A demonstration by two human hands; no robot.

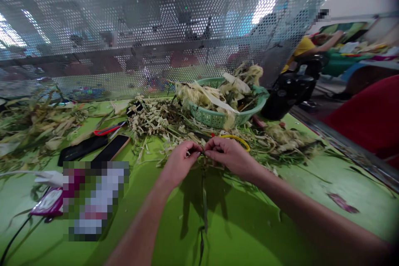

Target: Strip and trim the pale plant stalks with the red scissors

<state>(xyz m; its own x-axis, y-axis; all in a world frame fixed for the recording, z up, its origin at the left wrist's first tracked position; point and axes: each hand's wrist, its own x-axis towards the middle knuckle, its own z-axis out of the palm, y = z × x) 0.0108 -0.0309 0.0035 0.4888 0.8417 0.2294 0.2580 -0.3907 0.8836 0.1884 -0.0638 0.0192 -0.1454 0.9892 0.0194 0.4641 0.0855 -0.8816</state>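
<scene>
My left hand [183, 158] and my right hand [229, 156] meet above the green table, fingertips almost touching. Both pinch a thin dark plant strip [204, 199], which hangs down between them toward the table's front. Its upper end is mostly covered by my fingers. Just beyond my hands lies a heap of pale, chopped dried plant pieces [156, 118]. A yellow ring-shaped handle [238, 139] shows behind my right hand. Further back stands a green plastic basket [212, 119] filled with dried husks and fibres [202, 93].
On the left are scissors with red handles [107, 129], two phones [112, 149] and a purple tissue pack [48, 203]. Dried leaves [37, 129] are piled at far left. A perforated metal screen [140, 50] closes off the back. A person in yellow [304, 46] works at right.
</scene>
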